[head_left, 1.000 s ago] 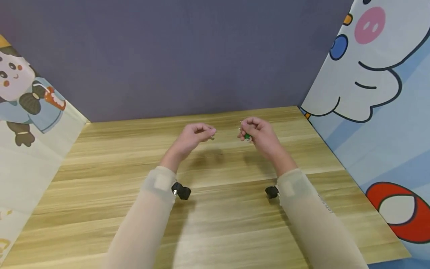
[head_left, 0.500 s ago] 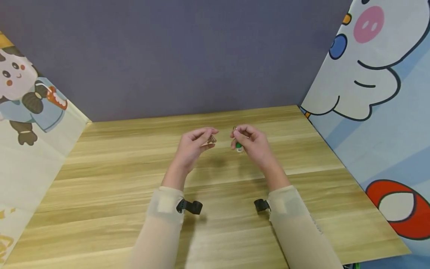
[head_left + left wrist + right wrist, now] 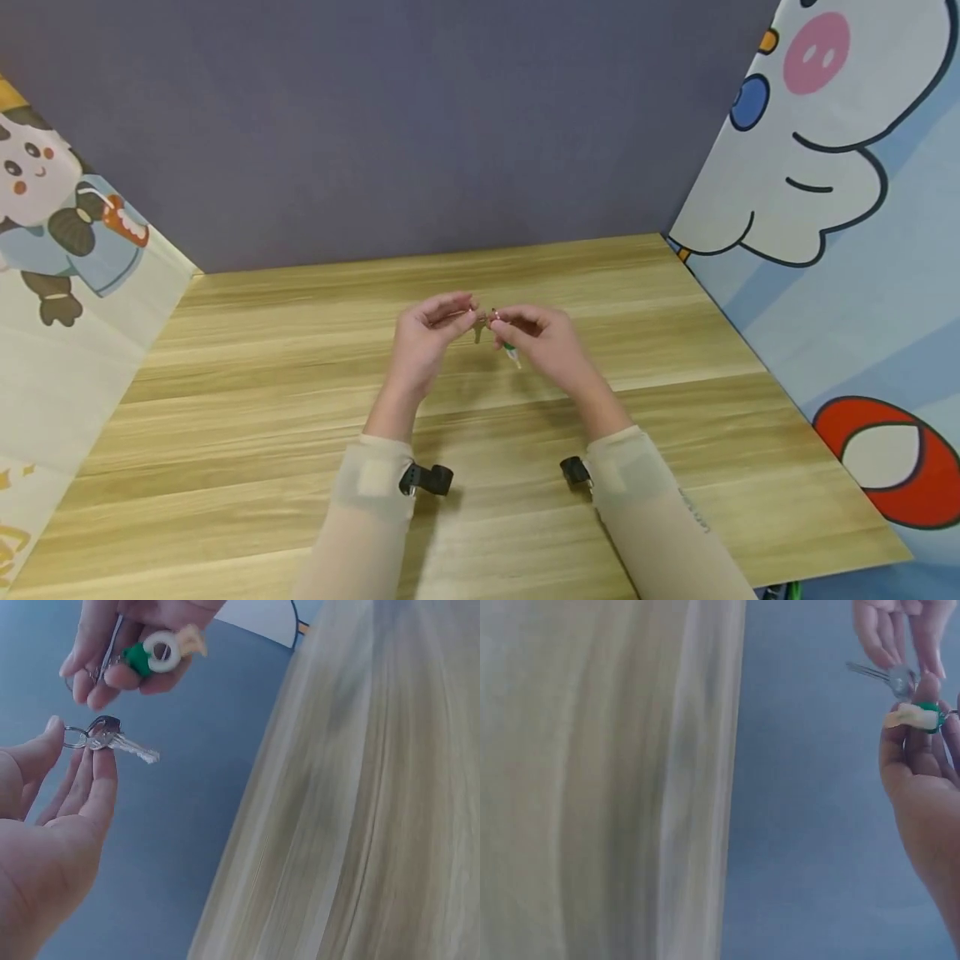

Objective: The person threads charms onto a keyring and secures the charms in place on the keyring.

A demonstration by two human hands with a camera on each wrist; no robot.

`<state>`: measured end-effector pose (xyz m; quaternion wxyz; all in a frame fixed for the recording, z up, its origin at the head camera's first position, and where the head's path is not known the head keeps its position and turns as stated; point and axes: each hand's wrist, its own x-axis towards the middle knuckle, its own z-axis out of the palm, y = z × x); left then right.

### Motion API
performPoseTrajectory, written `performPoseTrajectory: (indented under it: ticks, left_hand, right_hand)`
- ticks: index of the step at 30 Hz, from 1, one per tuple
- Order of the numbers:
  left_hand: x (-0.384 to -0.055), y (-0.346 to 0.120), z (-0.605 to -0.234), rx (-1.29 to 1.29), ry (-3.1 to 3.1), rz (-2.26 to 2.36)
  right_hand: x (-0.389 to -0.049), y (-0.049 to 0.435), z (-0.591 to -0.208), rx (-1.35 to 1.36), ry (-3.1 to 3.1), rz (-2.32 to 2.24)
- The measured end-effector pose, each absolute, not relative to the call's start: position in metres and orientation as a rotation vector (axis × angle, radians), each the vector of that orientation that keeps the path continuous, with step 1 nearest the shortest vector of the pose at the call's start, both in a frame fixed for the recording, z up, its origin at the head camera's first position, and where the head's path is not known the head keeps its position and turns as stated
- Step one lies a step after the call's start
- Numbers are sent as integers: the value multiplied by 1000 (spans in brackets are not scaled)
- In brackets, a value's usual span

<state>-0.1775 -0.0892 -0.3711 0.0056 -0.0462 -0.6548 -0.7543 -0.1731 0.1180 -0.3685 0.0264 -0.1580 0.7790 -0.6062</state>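
Observation:
In the head view my left hand is above the table, pinching a small key ring between thumb and fingers. The left wrist view shows this metal ring with keys hanging from it. Close by on the right, my right hand holds a keychain charm, green and white with a pale end. Part of a thin metal ring on the charm's side shows at the right fingertips. The hands' fingertips nearly meet. Whether the two rings touch cannot be told.
A wood-grain table lies under both hands. Behind it rises a grey-purple partition. Cartoon-printed panels stand at the left and right. Each wrist wears a small black camera.
Both hands have moved towards each other and nearer to me, closing the gap between them. The keys and the charm now hang in plainer view below the fingers.

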Motion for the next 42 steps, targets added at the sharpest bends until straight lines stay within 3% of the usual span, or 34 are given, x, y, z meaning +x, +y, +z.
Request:
performPoseTrajectory:
  ticks: [13, 30, 42]
  left_hand:
    - [-171, -80, -374, -187, -2217, -2105]
    - [-169, -88, -371, -502, -2574, -1877]
    - [-171, -91, -375, -638, -2579, -1677]
  right_hand:
    - [-172, 105, -375, -400, 2524, -1860]
    - [-177, 112, -385, -966, 3035, -1687]
    - [-175, 113, -385, -982, 3062, -1640]
